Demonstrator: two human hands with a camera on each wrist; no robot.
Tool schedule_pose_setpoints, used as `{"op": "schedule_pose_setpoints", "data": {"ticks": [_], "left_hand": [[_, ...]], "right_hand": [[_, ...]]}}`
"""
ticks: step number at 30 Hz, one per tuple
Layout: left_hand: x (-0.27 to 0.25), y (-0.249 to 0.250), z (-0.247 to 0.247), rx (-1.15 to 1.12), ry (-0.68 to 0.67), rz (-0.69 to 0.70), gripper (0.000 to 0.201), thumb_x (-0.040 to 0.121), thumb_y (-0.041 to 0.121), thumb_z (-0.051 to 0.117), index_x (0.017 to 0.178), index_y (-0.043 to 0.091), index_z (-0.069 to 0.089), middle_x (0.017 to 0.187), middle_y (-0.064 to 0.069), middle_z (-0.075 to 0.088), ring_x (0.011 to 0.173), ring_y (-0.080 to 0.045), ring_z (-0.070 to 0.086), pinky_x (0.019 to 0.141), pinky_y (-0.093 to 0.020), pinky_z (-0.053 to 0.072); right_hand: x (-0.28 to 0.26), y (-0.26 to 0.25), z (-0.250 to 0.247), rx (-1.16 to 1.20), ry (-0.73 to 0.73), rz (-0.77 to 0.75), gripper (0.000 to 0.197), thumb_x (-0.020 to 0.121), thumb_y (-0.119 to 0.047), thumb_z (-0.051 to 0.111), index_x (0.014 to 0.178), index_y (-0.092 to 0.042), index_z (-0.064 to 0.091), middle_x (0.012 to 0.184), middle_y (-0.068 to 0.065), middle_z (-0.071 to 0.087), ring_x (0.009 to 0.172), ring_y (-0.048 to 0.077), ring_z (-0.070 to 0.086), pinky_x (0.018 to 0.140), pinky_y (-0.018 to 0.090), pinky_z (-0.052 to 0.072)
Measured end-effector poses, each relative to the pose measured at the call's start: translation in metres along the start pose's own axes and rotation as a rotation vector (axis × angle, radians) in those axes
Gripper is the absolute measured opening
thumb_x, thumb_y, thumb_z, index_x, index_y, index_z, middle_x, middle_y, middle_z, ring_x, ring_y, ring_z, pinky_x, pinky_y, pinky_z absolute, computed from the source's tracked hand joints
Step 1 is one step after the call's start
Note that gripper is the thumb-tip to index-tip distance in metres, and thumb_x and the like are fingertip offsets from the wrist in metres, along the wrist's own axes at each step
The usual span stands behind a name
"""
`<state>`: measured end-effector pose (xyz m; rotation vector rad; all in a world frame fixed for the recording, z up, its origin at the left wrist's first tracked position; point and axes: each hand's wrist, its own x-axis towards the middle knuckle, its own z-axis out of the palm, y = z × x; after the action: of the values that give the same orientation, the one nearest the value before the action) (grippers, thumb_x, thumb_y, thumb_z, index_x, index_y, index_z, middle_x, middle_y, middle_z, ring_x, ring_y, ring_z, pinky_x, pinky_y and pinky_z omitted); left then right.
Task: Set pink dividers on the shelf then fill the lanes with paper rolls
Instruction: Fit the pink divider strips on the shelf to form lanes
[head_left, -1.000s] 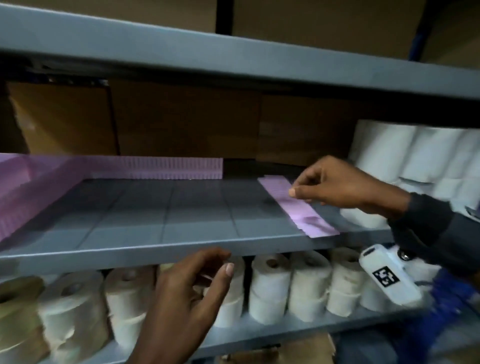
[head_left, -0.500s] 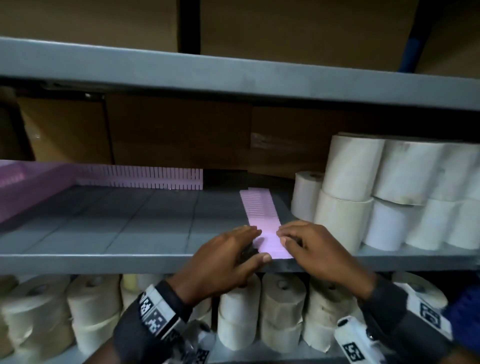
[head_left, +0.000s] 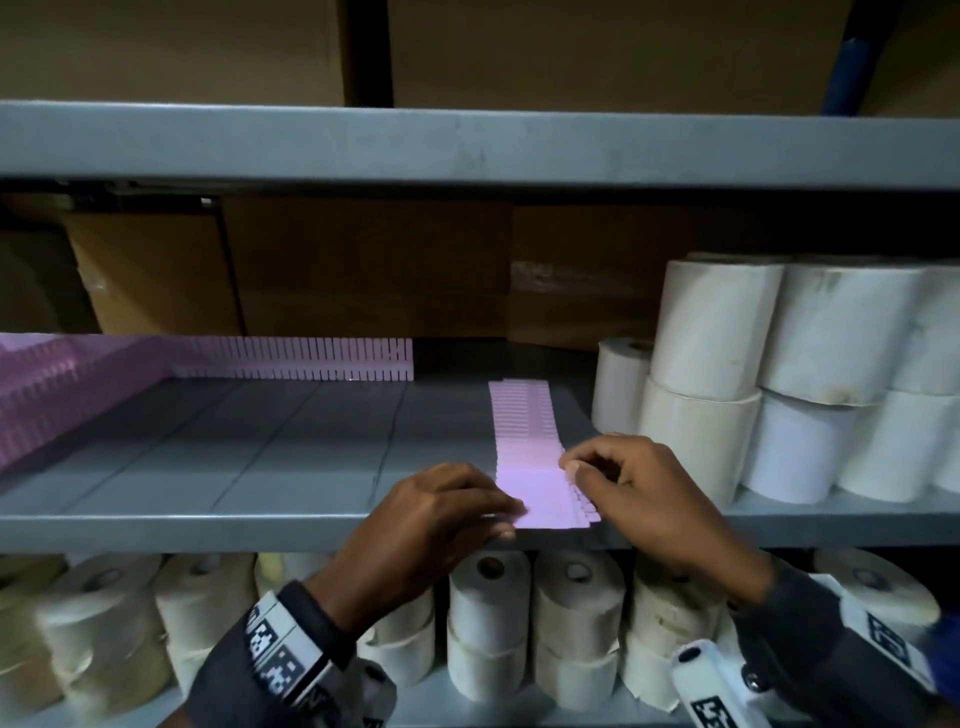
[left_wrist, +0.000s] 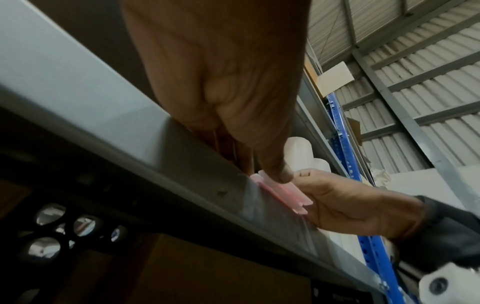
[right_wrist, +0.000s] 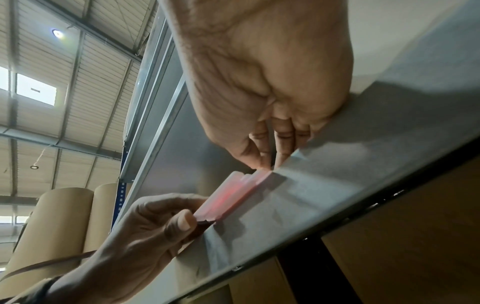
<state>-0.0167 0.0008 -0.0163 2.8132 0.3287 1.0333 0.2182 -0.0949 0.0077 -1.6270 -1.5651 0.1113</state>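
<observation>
At the shelf's (head_left: 260, 514) front edge, right of centre, a flat stack of pink dividers (head_left: 524, 431) lies; left hand (head_left: 431, 525) and right hand (head_left: 639, 493) pinch its near end. Best peel one strip, pinning the rest, clear of the paper rolls (head_left: 696, 415).

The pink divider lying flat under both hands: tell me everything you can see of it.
The pink divider is a long, thin strip of translucent-looking plastic with comb-like slots along its edges. It lies flat on the grey shelf, running front to back, its near end at the front lip. The left hand pinches its near left corner; the right hand pinches the right edge. Stacked paper rolls stand just right of it, apart.
</observation>
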Motion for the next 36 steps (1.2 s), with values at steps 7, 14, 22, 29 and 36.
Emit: {"op": "schedule_pose_setpoints", "data": {"ticks": [7, 14, 22, 29, 36], "left_hand": [[-0.002, 0.000, -0.011, 0.139, -0.031, 0.123, 0.021, 0.093, 0.026, 0.076, 0.110, 0.016, 0.080, 0.098, 0.000, 0.072, 0.084, -0.019, 0.070, 0.063, -0.033, 0.057], [0.006, -0.017, -0.043, 0.116, 0.012, 0.183, 0.020, 0.093, 0.016, 0.073, 0.111, 0.009, 0.079, 0.100, -0.004, 0.074, 0.087, -0.021, 0.071, 0.071, -0.034, 0.058], [-0.004, -0.034, -0.087, 0.240, 0.760, 0.050, 0.020, 0.102, 0.012, 0.059, 0.102, 0.000, 0.074, 0.095, -0.010, 0.075, 0.086, -0.015, 0.066, 0.086, -0.017, 0.047], [-0.033, -0.040, -0.116, -0.273, 1.024, -0.172, 0.018, 0.106, 0.016, 0.057, 0.117, 0.006, 0.067, 0.095, 0.008, 0.073, 0.084, 0.000, 0.074, 0.080, -0.020, 0.061], [-0.071, -0.069, -0.141, -0.313, 0.993, -0.303, 0.030, 0.107, 0.025, 0.056, 0.127, 0.004, 0.066, 0.108, 0.008, 0.073, 0.091, -0.009, 0.076, 0.081, -0.023, 0.062]], "right_hand": [[0.008, -0.012, -0.003, -0.034, 0.035, 0.026, 0.012, 0.089, -0.028, 0.064, 0.090, -0.029, 0.075, 0.083, -0.021, 0.072, 0.079, -0.007, 0.065, 0.063, 0.007, 0.048], [0.013, -0.024, -0.009, -0.085, 0.065, 0.030, 0.011, 0.089, -0.026, 0.066, 0.085, -0.030, 0.075, 0.079, -0.028, 0.070, 0.076, -0.007, 0.064, 0.064, 0.005, 0.047], [0.035, -0.049, -0.021, -0.299, 0.081, 0.191, 0.043, 0.090, -0.034, 0.067, 0.130, -0.019, 0.059, 0.101, -0.004, 0.065, 0.087, 0.010, 0.061, 0.064, 0.011, 0.040], [0.054, -0.058, -0.016, -0.402, -0.071, 0.162, 0.040, 0.093, -0.030, 0.064, 0.129, -0.014, 0.061, 0.112, 0.000, 0.071, 0.090, 0.013, 0.066, 0.071, 0.026, 0.053], [0.084, -0.067, -0.002, 0.023, -0.193, 0.149, 0.004, 0.090, -0.011, 0.069, 0.090, -0.014, 0.071, 0.081, 0.007, 0.076, 0.076, 0.021, 0.074, 0.082, 0.048, 0.060]]}}
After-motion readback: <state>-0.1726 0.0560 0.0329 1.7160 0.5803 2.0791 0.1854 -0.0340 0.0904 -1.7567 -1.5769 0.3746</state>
